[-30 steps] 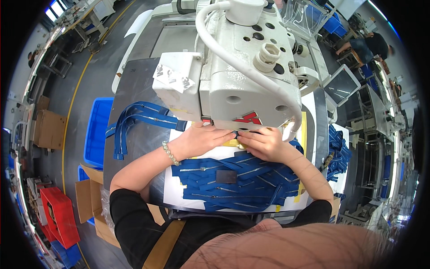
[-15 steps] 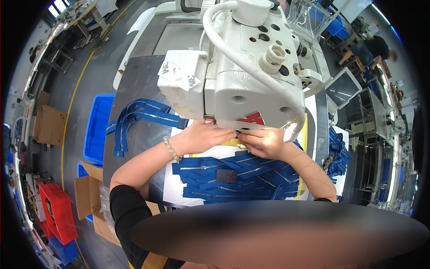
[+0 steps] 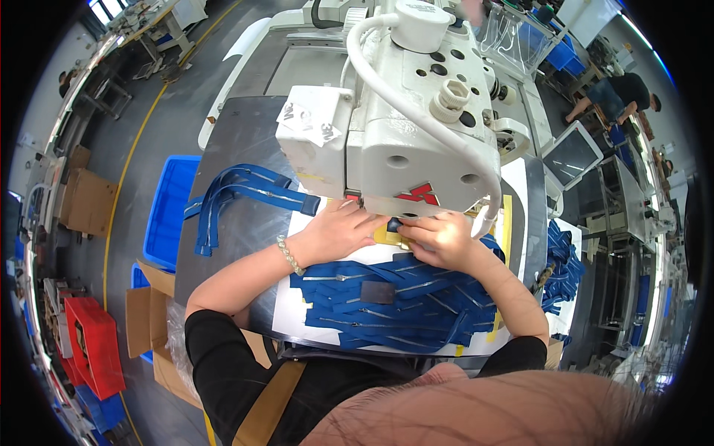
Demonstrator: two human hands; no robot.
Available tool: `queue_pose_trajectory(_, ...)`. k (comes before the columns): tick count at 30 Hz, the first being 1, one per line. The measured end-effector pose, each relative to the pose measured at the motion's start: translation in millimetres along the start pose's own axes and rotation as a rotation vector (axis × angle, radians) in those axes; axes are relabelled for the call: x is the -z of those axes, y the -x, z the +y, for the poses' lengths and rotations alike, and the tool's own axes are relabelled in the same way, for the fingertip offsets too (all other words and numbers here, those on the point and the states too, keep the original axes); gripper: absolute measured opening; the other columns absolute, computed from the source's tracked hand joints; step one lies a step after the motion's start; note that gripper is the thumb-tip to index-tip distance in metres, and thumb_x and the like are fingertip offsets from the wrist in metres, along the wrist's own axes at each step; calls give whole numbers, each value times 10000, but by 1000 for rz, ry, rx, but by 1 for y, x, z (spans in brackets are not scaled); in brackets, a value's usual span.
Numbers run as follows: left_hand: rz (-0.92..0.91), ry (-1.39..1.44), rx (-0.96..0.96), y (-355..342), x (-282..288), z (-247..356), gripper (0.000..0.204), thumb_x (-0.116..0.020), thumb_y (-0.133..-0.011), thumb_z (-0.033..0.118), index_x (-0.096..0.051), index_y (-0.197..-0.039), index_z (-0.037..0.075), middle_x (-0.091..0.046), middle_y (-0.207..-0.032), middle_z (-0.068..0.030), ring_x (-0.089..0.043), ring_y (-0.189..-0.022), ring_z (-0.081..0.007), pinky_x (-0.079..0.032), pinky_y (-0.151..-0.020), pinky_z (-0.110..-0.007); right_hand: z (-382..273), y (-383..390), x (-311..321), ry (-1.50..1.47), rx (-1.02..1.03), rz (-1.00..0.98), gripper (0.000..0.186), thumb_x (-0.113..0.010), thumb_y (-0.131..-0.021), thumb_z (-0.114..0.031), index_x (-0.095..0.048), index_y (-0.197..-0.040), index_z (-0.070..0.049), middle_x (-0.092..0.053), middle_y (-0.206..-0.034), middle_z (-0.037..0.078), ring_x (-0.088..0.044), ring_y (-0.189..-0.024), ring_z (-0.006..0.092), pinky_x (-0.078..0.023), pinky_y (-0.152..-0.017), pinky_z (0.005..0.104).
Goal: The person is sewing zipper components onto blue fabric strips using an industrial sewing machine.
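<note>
A large white sewing machine head [image 3: 405, 126] hangs over a dark grey work table [image 3: 238, 141]. Under its front edge my left hand [image 3: 338, 230] lies flat on a white sheet, fingers pointing at a yellow template [image 3: 387, 236]. My right hand [image 3: 439, 238] pinches a small dark blue piece [image 3: 394, 223] on that template, right below the machine. Several blue zippered strips [image 3: 394, 301] lie piled on the white sheet just before my hands. A beaded bracelet [image 3: 288, 255] circles my left wrist.
More blue strips [image 3: 238, 195] trail off the table's left side above a blue bin [image 3: 167, 215]. Another heap of blue strips [image 3: 564, 264] hangs at the right. Cardboard boxes [image 3: 145, 320] and a red crate [image 3: 93, 346] stand on the floor at left. A screen [image 3: 573, 154] and a person [image 3: 617, 93] are at the far right.
The view has shifted slightly toward the machine. Both hands stay under the machine's front, the right fingers working the small blue piece on the yellow template.
</note>
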State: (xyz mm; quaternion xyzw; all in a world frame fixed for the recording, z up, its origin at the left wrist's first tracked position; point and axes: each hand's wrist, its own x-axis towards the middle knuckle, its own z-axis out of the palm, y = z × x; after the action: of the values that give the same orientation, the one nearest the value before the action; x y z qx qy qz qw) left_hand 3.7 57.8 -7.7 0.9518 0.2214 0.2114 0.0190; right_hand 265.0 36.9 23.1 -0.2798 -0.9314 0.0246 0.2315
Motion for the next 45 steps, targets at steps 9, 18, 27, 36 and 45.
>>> queue_pose_trajectory(9,-36,-179,128,-3,-3,18,607,-692,-780,455,-532,-1297,180,-543,-1168,12,-532,-1009,-155,-304,-937,-384,0,-1,-1,6,-10,13,286,-725,-671,-131,-722,-957,-144,-704,-999,8,-651,-856,189,-507,-724,309)
queue_pose_trajectory(18,28,-274,103,-6,-5,20,534,-694,-784,434,-565,-1247,202,-550,-1152,33,-529,-1043,-141,-278,-986,-407,1,3,-4,25,-6,14,292,-732,-656,-138,-720,-947,-152,-706,-1010,-7,-646,-832,162,-498,-703,294)
queue_pose_trajectory(27,27,-258,138,-3,-3,25,489,-699,-777,372,-608,-1237,234,-586,-1086,66,-530,-1028,-125,-280,-984,-425,-3,5,-2,70,-32,-25,297,-736,-668,-162,-711,-964,-170,-696,-1062,-41,-635,-905,136,-444,-757,302)
queue_pose_trajectory(36,14,-287,148,0,-6,28,478,-677,-805,368,-570,-1243,210,-564,-1043,47,-534,-997,-132,-326,-954,-419,-5,8,-2,11,-67,-67,301,-724,-717,-147,-686,-1015,-126,-663,-1128,-10,-591,-988,159,-395,-839,348)
queue_pose_trajectory(45,47,-287,158,0,-7,31,469,-675,-802,374,-578,-1231,213,-565,-1058,52,-527,-1002,-124,-330,-913,-396,-6,7,1,36,-48,-71,303,-719,-731,-129,-692,-1033,-132,-667,-1142,-10,-607,-975,151,-407,-804,326)
